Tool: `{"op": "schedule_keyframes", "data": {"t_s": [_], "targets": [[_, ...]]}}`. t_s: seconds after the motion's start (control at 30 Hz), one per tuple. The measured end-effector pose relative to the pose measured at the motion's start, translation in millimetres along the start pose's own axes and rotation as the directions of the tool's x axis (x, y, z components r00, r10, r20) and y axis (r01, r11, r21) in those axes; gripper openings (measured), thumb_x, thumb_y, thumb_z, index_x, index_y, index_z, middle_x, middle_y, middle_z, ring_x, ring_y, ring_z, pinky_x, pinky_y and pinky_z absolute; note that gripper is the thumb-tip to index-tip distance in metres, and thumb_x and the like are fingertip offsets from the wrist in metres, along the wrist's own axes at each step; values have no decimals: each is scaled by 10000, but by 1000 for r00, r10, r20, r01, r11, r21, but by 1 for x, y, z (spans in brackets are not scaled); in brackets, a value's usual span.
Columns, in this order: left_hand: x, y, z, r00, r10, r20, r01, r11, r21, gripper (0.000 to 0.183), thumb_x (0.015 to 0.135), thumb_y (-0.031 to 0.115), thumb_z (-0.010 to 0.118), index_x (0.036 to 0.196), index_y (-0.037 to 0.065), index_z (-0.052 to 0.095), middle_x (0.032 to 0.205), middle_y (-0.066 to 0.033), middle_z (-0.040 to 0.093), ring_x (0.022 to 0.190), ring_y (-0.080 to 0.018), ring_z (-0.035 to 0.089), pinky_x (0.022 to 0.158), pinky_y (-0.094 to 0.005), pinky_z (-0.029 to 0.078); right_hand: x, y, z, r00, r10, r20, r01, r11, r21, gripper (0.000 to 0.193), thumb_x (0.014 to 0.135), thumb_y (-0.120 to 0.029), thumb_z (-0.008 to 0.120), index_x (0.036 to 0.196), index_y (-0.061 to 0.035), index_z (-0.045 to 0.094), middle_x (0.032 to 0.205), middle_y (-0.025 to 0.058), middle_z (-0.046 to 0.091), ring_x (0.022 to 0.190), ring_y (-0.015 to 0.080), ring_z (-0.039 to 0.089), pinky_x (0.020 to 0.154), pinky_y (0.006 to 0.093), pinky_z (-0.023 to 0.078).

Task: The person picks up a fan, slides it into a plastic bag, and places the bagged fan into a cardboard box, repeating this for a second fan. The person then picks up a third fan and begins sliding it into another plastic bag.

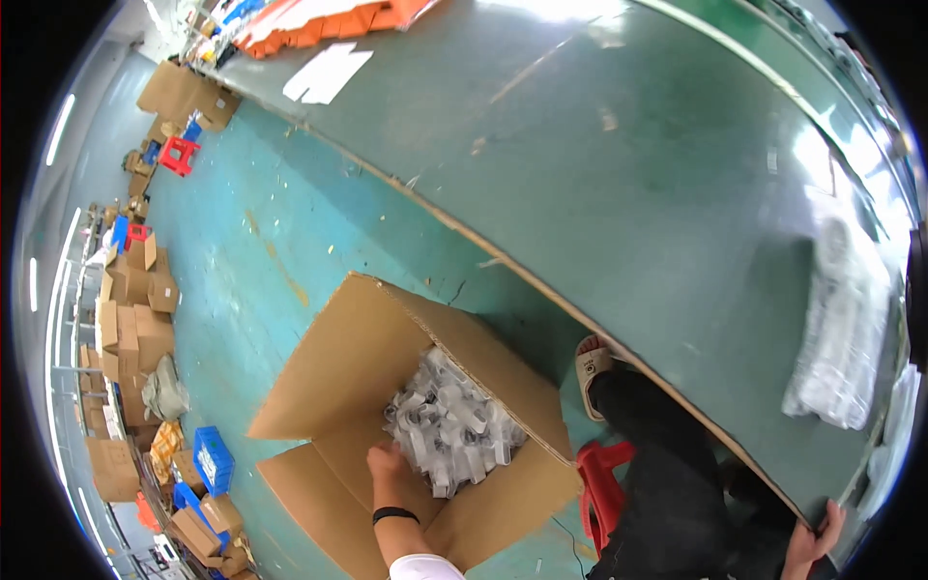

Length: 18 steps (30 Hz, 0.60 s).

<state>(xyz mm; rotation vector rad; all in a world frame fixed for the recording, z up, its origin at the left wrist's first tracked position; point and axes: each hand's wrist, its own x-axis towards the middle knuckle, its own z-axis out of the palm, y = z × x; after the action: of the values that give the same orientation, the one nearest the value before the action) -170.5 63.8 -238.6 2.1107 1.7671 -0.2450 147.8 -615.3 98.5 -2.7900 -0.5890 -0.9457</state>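
Note:
A large open cardboard box [333, 358] stands on the floor, its flaps spread outward. Inside lies a heap of small clear and whitish plastic-wrapped pieces [454, 425]; their exact kind is too small to tell. My left hand [389, 466] reaches into the box at the near left side of the heap, its fingers curled and partly hidden, with a black band on the wrist. Whatever it may hold does not show. At the lower right, my right hand [814, 543] grips the near edge of the green-topped table [619, 193], thumb and fingers around it.
On the table's right side lies a clear plastic-wrapped bundle [839, 329]. White sheets [327, 73] and orange material [329, 24] lie at its far end. A red stool [601, 488] stands beside my legs. Along the left are stacked cartons [135, 333] and a blue crate [213, 459].

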Motion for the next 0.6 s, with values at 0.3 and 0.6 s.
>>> {"op": "schedule_keyframes", "data": {"t_s": [0.3, 0.6], "targets": [[-155, 264, -210, 726, 296, -621, -664, 536, -521, 229, 894, 9, 592, 1121, -19, 608, 1063, -115, 633, 933, -199, 607, 801, -295, 495, 49, -29, -10, 986, -12, 166, 0, 997, 72, 415, 534, -162, 845, 880, -92, 627, 660, 53, 466, 583, 265, 499, 520, 393, 362], [-409, 507, -231, 368, 909, -195, -869, 262, -420, 625, 809, 130, 700, 1330, 33, 370, 1376, -151, 412, 1245, -301, 456, 952, -444, 433, 39, 10, -35, 979, -125, 161, 10, 820, 572, 305, 666, -304, 845, 835, -114, 676, 680, 3, 580, 593, 185, 565, 530, 294, 462]]}}
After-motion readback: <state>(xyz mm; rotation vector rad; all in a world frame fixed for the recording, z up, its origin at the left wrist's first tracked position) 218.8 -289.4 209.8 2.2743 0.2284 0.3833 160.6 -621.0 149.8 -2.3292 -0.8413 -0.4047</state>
